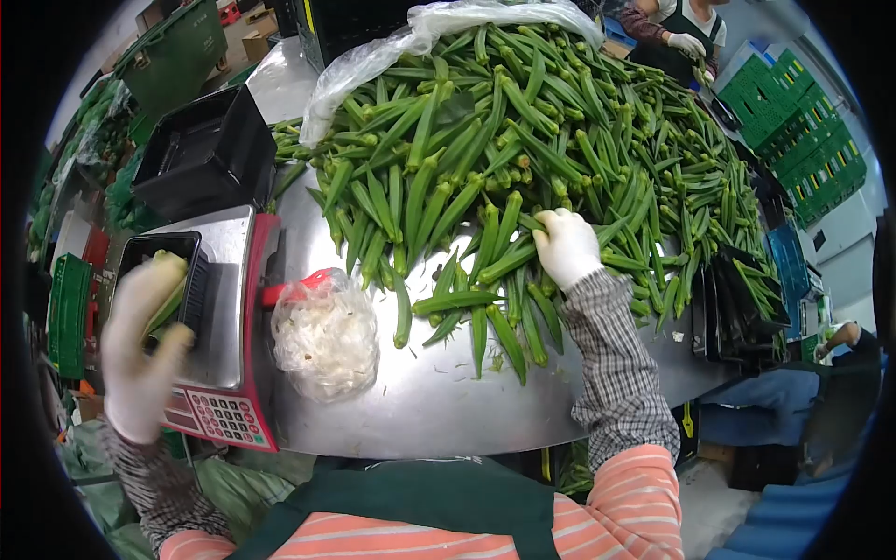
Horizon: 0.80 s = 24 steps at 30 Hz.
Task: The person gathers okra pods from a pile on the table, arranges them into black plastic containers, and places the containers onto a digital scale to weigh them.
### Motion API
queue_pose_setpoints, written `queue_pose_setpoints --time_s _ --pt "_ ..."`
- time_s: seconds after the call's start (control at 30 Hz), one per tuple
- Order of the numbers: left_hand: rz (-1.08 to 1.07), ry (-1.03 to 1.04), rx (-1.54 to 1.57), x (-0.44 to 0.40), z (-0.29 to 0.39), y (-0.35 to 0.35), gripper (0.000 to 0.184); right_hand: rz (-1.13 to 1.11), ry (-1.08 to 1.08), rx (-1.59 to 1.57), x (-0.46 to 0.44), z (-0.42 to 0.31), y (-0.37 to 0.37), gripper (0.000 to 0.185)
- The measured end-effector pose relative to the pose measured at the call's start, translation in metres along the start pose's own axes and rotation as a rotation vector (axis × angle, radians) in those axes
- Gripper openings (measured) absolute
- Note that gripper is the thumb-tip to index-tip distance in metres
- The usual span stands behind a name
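Over the black plastic tray (198,280) on the scale, my left hand (135,345) is blurred by motion, its white glove curved around green okra (168,306). How many pods it holds is unclear. My right hand (567,245), also in a white glove, reaches into the front of a large okra heap (523,121). Its fingers are curled down on a pod, and the fingertips are partly hidden. Loose okra pods (504,341) lie on the metal table (420,401) just in front of that hand.
A red digital scale (224,415) carries the tray. Stacked deep black trays (201,154) stand behind it. A clear plastic bag (325,341) of pale scraps sits beside the scale, near a red handle (303,285). More black trays (742,303) are at right. A co-worker (686,42) stands behind the heap.
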<state>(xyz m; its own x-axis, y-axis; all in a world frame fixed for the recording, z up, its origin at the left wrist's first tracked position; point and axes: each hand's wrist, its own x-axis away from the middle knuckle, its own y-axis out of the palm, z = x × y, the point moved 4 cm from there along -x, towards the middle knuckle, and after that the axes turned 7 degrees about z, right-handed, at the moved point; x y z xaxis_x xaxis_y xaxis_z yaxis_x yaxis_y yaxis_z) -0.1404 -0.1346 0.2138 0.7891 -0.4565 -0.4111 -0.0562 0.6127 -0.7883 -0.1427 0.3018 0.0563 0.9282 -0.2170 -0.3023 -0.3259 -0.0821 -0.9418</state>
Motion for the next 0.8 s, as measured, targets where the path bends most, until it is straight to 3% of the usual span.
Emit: queue_pose_setpoints --time_s 0.07,0.17,0.23,0.33,0.37,0.4,0.47,0.5,0.53,0.6,0.7,0.8 --pt "-0.104 0.291 0.066 0.0 0.033 0.036 0.053 0.131 0.021 -0.079 0.013 0.009 -0.024 0.019" --pt "-0.168 0.374 0.306 0.012 0.058 0.104 0.05 0.345 0.023 -0.328 0.048 0.016 -0.063 0.014" --pt "-0.189 0.399 0.411 0.012 0.086 0.143 0.053 0.108 0.0 -0.641 0.071 -0.005 -0.069 0.016" --pt "-0.204 0.367 0.328 0.014 0.114 0.192 0.059 -0.222 -0.36 -0.775 0.098 -0.072 -0.074 0.021" --pt "-0.381 0.219 0.351 0.018 0.107 0.211 0.056 -0.245 -0.402 -0.78 0.097 -0.079 -0.071 0.023" --pt "-0.324 0.166 0.377 0.019 0.1 0.215 0.054 -0.269 -0.448 -0.789 0.095 -0.082 -0.068 0.025" --pt "-0.213 0.066 0.425 0.022 0.081 0.218 0.05 -0.103 -0.279 -0.855 0.072 -0.056 -0.05 0.03" --pt "-0.101 -0.048 0.591 0.027 0.072 0.221 0.041 0.086 -0.32 -0.533 0.059 -0.042 -0.037 0.032" --pt "-0.253 -0.477 0.912 0.037 0.064 0.227 0.034 0.161 -0.255 -0.167 0.051 -0.031 -0.025 0.031" --pt "-0.32 -0.872 1.446 0.049 0.056 0.235 0.031 0.165 -0.285 -0.007 0.042 -0.009 0.009 0.032" --pt "-0.242 -0.966 1.75 0.06 0.052 0.25 0.04 0.21 -0.171 -0.218 0.05 -0.02 -0.018 0.024" --pt "-0.119 -1.147 1.831 0.058 0.065 0.255 0.036 0.019 -0.304 -0.531 0.079 -0.06 -0.037 0.027"
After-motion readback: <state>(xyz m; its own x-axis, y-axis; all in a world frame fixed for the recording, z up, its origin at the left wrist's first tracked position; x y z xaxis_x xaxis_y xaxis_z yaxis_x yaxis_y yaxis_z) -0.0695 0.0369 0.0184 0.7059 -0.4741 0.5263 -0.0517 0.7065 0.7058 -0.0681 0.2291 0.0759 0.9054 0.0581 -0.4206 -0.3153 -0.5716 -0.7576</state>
